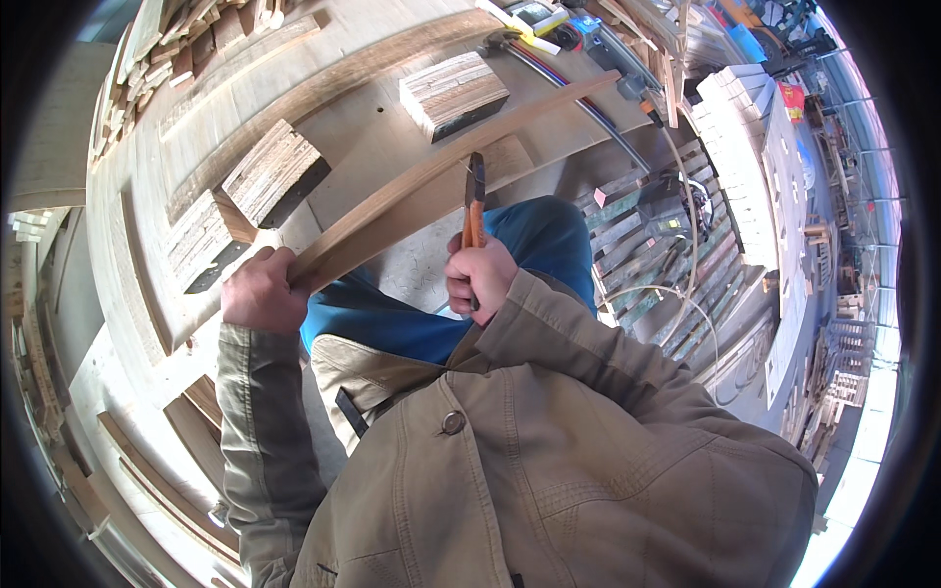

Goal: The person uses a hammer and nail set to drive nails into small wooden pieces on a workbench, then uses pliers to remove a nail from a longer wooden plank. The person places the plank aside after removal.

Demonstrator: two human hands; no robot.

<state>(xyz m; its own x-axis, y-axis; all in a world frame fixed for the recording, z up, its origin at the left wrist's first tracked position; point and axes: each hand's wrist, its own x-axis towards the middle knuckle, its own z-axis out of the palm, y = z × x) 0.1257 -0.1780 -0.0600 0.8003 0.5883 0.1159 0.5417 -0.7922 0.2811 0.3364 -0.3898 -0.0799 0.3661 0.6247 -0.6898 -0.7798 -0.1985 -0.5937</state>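
Note:
My left hand (263, 291) is closed around the near end of a long wooden board (421, 186). The board slants up to the right along the near edge of the worktable (363, 113). In my right hand (480, 275) is a pair of pliers (475, 201) with a dark head and orange-and-black handles, held upright in front of the board. Its head overlaps the board in view; whether they touch I cannot tell. Beside my left hand lie two layered wood blocks (208, 238) (274, 171); a third block (453, 93) sits farther right.
Scrap wood (186, 44) is piled at the far left of the table. A hammer (642, 98) and other tools lie at the far right. On the right stands a slatted pallet (676, 255) with a looping pale hose (694, 235). More boards (162, 480) lie at lower left.

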